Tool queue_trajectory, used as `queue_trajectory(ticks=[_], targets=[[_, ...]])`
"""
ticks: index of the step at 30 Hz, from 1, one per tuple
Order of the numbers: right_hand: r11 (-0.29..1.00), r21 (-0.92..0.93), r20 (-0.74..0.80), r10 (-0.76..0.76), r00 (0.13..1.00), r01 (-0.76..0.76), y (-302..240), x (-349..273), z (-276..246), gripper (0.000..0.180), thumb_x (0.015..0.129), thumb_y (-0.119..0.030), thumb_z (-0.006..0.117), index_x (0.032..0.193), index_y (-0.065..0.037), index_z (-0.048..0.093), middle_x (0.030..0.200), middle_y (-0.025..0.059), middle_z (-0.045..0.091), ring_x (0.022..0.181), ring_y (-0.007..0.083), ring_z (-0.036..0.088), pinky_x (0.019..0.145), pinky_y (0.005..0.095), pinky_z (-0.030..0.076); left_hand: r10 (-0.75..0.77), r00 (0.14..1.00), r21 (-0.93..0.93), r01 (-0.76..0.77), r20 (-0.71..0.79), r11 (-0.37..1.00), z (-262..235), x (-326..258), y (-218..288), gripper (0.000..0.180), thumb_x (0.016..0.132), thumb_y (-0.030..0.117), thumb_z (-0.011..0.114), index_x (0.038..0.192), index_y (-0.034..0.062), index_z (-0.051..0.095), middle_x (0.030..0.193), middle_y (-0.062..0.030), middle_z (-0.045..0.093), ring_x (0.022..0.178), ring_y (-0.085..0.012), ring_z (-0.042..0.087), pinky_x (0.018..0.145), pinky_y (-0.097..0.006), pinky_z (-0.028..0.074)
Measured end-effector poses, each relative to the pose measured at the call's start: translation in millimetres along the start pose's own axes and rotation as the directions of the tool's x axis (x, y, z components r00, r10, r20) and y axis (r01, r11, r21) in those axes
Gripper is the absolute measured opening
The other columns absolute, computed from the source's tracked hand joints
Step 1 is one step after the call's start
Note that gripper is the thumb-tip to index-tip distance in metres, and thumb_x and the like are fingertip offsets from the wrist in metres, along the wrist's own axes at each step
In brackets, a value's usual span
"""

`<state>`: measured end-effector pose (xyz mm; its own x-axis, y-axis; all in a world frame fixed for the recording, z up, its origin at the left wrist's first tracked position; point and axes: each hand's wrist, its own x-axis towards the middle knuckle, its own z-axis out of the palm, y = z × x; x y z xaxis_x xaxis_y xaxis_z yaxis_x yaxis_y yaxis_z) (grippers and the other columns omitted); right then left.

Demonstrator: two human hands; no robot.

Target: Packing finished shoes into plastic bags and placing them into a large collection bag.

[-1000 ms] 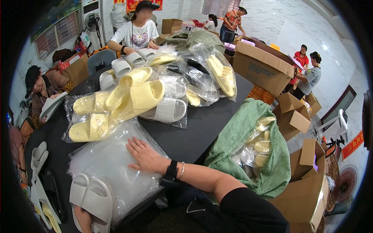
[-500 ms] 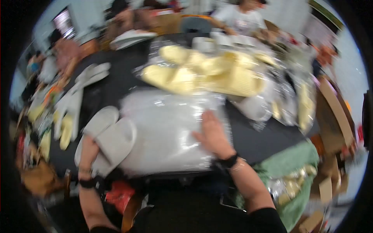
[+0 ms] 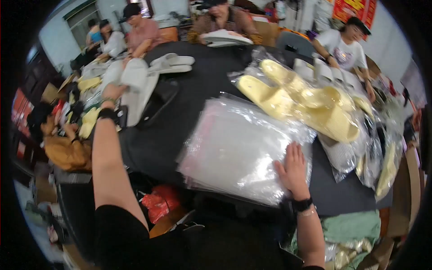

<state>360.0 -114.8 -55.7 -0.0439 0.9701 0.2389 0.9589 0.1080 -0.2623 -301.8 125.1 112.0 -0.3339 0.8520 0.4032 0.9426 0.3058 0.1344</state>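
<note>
1. Now the right hand (image 3: 293, 170) lies flat, fingers spread and grasping nothing, on the near right corner of a stack of clear plastic bags (image 3: 238, 150).
2. That stack rests on the black desk (image 3: 198, 85), close to its near edge.
3. Far out to the left of the stack, the left hand (image 3: 112, 92) is stretched to a white slipper (image 3: 135, 87) at the desk's left side; its grip seems closed on the slipper's near end, though the fingers are hard to make out.
4. Beyond that slipper, further from the stack, a pair of white slippers (image 3: 173, 64) lies on the desk.
5. Just behind the stack, to its right, yellow slippers in clear bags (image 3: 306, 101) are heaped, touching the stack's far edge.
6. Right of the stack, more bagged slippers (image 3: 382, 166) run along the desk's right edge.
7. Below the stack, past the desk's near edge, a red bag (image 3: 159, 202) and a green cloth sack (image 3: 351, 227) sit low.
</note>
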Motion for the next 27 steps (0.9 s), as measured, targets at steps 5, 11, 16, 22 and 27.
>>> queue_trajectory(ticks=[5, 11, 16, 22, 27], targets=[[0.999, -0.031, 0.028, 0.015, 1.0, -0.014, -3.4, 9.0, -9.4, 0.079, 0.094, -0.048, 0.056, 0.147, 0.007, 0.035, 0.157, 0.0272, 0.028, 0.147, 0.0416, 0.023, 0.119, 0.0496, 0.021, 0.035, 0.994, 0.021, -0.038, 0.106, 0.999, 43.9, -43.2, 16.0, 0.049, 0.08, 0.03, 0.072, 0.119, 0.0011, 0.064, 0.112, -0.0256, 0.068, 0.108, -0.0396, 0.064, 0.093, -0.047, 0.05], [0.993, -0.092, 0.068, 0.086, 0.994, -0.08, 10.2, -2.8, -13.2, 0.08, 0.097, -0.051, 0.05, 0.147, 0.009, 0.032, 0.157, 0.0278, 0.027, 0.148, 0.0402, 0.022, 0.12, 0.0483, 0.019, 0.617, 0.776, -0.35, -0.619, -0.133, 0.703, 10.3, -208.9, 190.5, 0.045, 0.098, 0.024, 0.06, 0.139, 0.008, 0.054, 0.148, -0.0194, 0.047, 0.143, -0.0409, 0.034, 0.117, -0.049, 0.026], [0.997, 0.074, -0.14, -0.009, 0.99, 0.02, 1.1, -7.9, -11.3, 0.077, 0.09, -0.047, 0.06, 0.138, 0.012, 0.043, 0.146, 0.0293, 0.042, 0.142, 0.041, 0.033, 0.119, 0.0462, 0.024, 0.839, 0.542, -0.501, -0.714, 0.045, 0.488, -13.0, -322.3, 257.8, 0.055, 0.095, 0.025, 0.057, 0.146, 0.0067, 0.045, 0.156, -0.0149, 0.037, 0.148, -0.0394, 0.025, 0.117, -0.061, 0.011], [0.997, 0.081, -0.123, -0.001, 0.992, 0.011, 6.2, -6.0, 9.6, 0.086, 0.093, -0.053, 0.053, 0.146, 0.011, 0.033, 0.154, 0.0301, 0.031, 0.147, 0.0418, 0.025, 0.12, 0.0464, 0.019, 0.822, 0.538, -0.431, -0.707, 0.188, 0.561, 33.7, -336.8, 271.5, 0.058, 0.101, 0.037, 0.046, 0.151, 0.0092, 0.039, 0.159, -0.015, 0.032, 0.149, -0.0387, 0.02, 0.117, -0.059, 0.009], [0.997, 0.076, -0.177, -0.012, 0.984, 0.026, 13.3, -9.5, 13.4, 0.085, 0.093, -0.053, 0.053, 0.145, 0.012, 0.034, 0.154, 0.0307, 0.031, 0.146, 0.0426, 0.024, 0.12, 0.0463, 0.019, 0.797, 0.506, -0.334, -0.727, 0.33, 0.6, 80.8, -334.7, 262.6, 0.059, 0.104, 0.043, 0.037, 0.153, 0.0115, 0.036, 0.162, -0.0146, 0.027, 0.149, -0.0384, 0.019, 0.117, -0.06, 0.008]])
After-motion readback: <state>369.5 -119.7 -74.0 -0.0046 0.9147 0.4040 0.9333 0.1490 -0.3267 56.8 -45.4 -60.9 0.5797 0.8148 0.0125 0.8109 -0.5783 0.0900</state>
